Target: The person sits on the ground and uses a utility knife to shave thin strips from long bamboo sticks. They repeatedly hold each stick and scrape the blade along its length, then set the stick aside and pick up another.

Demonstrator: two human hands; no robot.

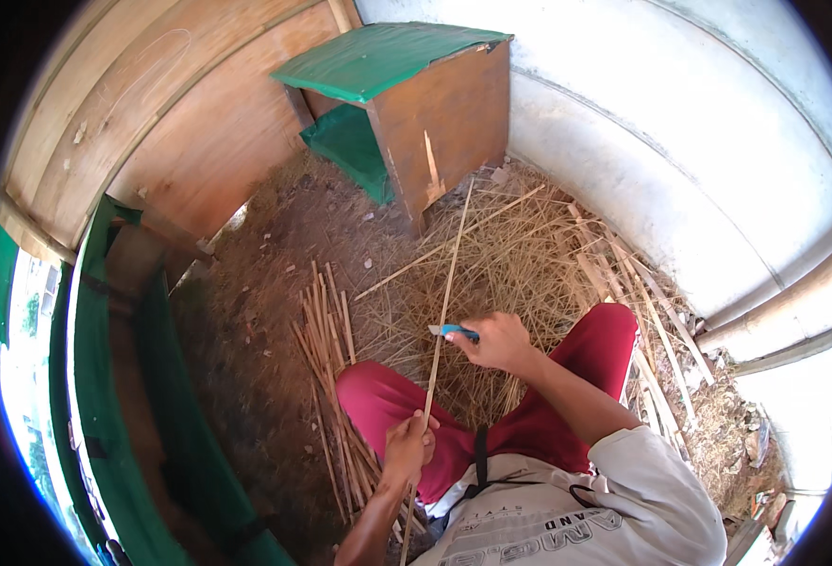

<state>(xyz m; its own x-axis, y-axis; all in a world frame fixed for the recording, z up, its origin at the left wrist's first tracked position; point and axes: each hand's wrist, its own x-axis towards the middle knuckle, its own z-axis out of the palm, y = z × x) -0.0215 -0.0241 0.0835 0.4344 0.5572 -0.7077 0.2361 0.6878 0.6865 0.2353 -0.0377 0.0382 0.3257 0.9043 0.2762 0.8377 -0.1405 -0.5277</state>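
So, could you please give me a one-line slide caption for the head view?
Seated person's left hand grips a long thin stick while the right hand holds a blue-handled knife against it.

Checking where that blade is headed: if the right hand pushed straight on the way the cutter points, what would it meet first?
The right hand holds a blue-handled cutter pointing left, its tip at the long thin strip held by the left hand. The strip comes first; beyond it probably the bundle of strips on the ground, though depth is unclear.
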